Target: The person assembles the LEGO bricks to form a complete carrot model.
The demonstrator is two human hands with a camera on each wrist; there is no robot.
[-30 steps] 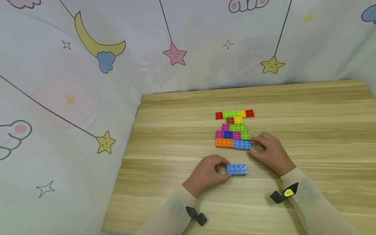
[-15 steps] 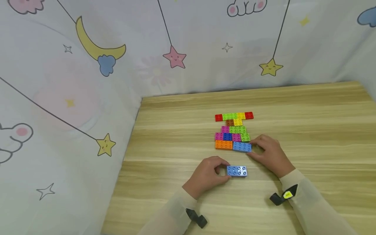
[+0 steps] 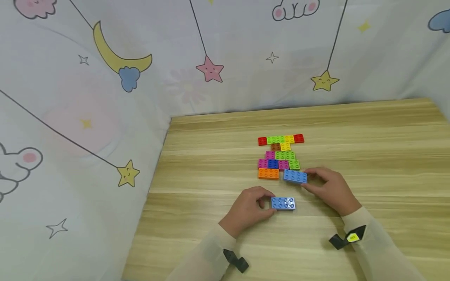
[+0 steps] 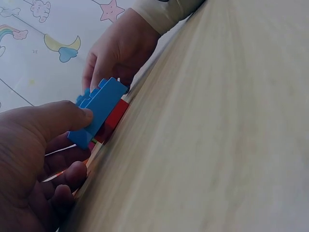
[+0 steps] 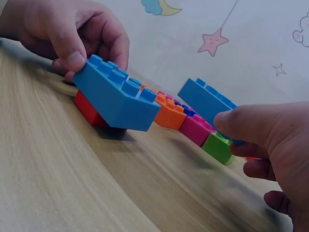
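Observation:
My left hand (image 3: 247,210) pinches the left end of a light-blue toy building brick (image 3: 283,203) near the front of the layout. In the right wrist view a red brick (image 5: 89,108) shows underneath that blue brick; from the head it is hidden. With thumb and fingers my right hand (image 3: 332,189) grips a second light-blue brick (image 3: 295,176), slightly tilted and raised off the table in the right wrist view. It is apart from the orange brick (image 3: 268,173), with a gap between them. Behind lie rows of magenta, dark blue (image 3: 272,164) and green bricks (image 3: 294,164).
Farther back are a brown brick (image 3: 275,147), a yellow brick (image 3: 285,146) and a top row ending in red bricks (image 3: 299,138). The wooden table (image 3: 204,156) meets a printed cloth (image 3: 242,86) at its back and left edges.
My right hand has taken the second blue brick out of its place beside the orange brick, moving it right and upward off the table. The left hand has stayed put with its brick.

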